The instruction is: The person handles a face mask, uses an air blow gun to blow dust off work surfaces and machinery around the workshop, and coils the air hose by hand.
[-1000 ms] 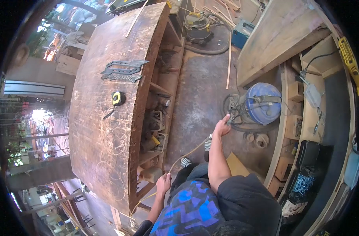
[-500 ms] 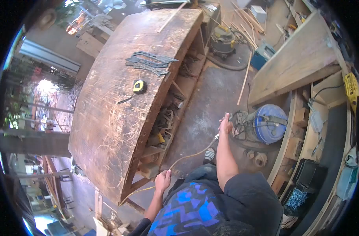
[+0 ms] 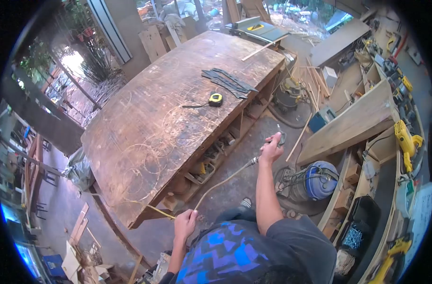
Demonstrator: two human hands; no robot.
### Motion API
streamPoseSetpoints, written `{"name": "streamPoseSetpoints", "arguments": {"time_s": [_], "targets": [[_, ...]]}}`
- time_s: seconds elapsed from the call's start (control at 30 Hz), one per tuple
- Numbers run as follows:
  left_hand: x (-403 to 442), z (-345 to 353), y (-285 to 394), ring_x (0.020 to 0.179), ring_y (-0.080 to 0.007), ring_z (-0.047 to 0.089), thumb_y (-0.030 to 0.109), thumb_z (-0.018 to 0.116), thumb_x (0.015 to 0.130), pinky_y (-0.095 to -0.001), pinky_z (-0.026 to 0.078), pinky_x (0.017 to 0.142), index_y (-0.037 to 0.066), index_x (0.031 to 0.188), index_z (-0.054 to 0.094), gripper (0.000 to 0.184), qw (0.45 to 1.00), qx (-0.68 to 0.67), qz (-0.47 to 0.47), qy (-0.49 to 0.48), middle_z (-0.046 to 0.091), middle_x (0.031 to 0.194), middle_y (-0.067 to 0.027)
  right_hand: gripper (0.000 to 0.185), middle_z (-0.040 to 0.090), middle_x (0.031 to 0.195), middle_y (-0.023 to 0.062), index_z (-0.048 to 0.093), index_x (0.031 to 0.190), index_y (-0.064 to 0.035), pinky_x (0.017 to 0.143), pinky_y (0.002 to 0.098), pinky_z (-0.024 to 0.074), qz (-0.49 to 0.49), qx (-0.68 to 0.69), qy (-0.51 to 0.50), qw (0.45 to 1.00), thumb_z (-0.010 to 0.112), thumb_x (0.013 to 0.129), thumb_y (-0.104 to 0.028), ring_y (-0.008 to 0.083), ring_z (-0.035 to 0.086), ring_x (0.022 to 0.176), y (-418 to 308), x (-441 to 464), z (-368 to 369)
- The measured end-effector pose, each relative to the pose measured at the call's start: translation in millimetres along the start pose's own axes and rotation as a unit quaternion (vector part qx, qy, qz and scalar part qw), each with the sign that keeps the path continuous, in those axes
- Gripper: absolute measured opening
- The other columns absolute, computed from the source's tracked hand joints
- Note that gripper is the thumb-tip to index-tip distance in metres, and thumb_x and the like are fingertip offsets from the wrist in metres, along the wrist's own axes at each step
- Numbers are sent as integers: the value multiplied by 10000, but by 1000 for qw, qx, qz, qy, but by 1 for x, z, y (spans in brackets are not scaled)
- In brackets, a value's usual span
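Observation:
My right hand point(image 3: 271, 150) is closed around an air blow gun point(image 3: 281, 137), its thin nozzle pointing up and away; the fingers hide most of its body. A yellowish air hose point(image 3: 220, 183) runs from a metal coupling point(image 3: 252, 162) below that hand and droops toward my left hand point(image 3: 184, 224). My left hand is closed on the hose, close to the near corner of the wooden workbench point(image 3: 145, 151). Beyond the left hand, more hose lies against the bench edge. On the benchtop are a yellow-black tape measure point(image 3: 215, 99) and several dark, flat slotted pieces point(image 3: 228, 82).
A blue-topped shop vacuum point(image 3: 321, 180) stands on the floor to the right, another vacuum point(image 3: 289, 93) farther back. Shelving on the right holds a yellow power tool point(image 3: 405, 142) and a black bin of screws point(image 3: 353, 236). A table saw point(image 3: 258, 29) is behind the bench.
My view has turned and the bench now shows more fully. My right hand has risen with the air blow gun, whose nozzle now shows. My left hand still grips the hose.

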State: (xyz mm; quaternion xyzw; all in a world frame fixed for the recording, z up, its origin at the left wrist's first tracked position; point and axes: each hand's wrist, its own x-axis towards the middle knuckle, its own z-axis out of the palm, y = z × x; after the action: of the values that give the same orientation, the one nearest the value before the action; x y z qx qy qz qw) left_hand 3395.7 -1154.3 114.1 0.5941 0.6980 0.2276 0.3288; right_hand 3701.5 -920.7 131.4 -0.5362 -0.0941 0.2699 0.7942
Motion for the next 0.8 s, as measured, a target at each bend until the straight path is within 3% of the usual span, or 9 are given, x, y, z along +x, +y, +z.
{"name": "streamPoseSetpoints", "arguments": {"time_s": [0.1, 0.17, 0.27, 0.37, 0.5, 0.67, 0.8], "targets": [[-33, -43, -46, 766, -314, 629, 270, 631, 865, -409, 474, 708, 51, 859, 672, 223, 997, 9, 63, 36, 645, 758, -134, 381, 499, 651, 39, 506, 802, -85, 345, 224, 319, 87, 111, 34, 989, 504, 987, -418, 92, 367, 402, -16, -28, -9], [-52, -65, -66, 814, -296, 625, 244, 679, 821, -408, 468, 768, 61, 905, 681, 202, 984, 48, 146, 93, 660, 807, -108, 412, 507, 683, 38, 506, 763, -88, 350, 239, 323, 38, 100, 66, 992, 495, 991, -431, 96, 385, 446, -39, -55, -16], [-56, -82, -113, 901, -294, 621, 238, 728, 767, -412, 442, 864, 83, 951, 683, 244, 979, 53, 170, 103, 680, 886, -92, 441, 512, 691, 44, 502, 760, -77, 355, 240, 325, -18, 126, 98, 987, 485, 990, -452, 101, 380, 439, -64, -69, -35], [-52, -116, -119, 845, -262, 615, 242, 725, 762, -416, 427, 853, 72, 897, 671, 223, 965, 69, 219, 130, 648, 797, -73, 421, 510, 688, 45, 500, 801, -79, 363, 247, 316, -38, 119, 147, 981, 486, 988, -457, 105, 383, 430, -100, -101, -36], [-47, -169, -166, 823, -247, 613, 216, 739, 731, -393, 415, 833, 107, 799, 654, 153, 964, 96, 181, 170, 644, 769, -58, 405, 514, 689, 45, 493, 799, -87, 372, 244, 314, 21, 81, 10, 996, 495, 987, -445, 103, 403, 435, -85, -111, -22], [-61, -229, -239, 793, -259, 600, 135, 729, 708, -398, 409, 839, 105, 776, 648, 110, 955, 135, 78, 251, 647, 774, -59, 400, 519, 669, 36, 514, 801, -105, 388, 239, 324, 41, 26, -37, 998, 512, 976, -464, 105, 400, 432, -18, -133, 28], [-67, -268, -272, 784, -268, 591, 109, 726, 731, -403, 406, 867, 78, 789, 637, 110, 916, 159, 46, 366, 635, 769, -72, 396, 525, 676, 42, 514, 816, -97, 370, 255, 343, 82, 8, -62, 995, 516, 976, -459, 104, 415, 425, 51, -178, 69]]}}
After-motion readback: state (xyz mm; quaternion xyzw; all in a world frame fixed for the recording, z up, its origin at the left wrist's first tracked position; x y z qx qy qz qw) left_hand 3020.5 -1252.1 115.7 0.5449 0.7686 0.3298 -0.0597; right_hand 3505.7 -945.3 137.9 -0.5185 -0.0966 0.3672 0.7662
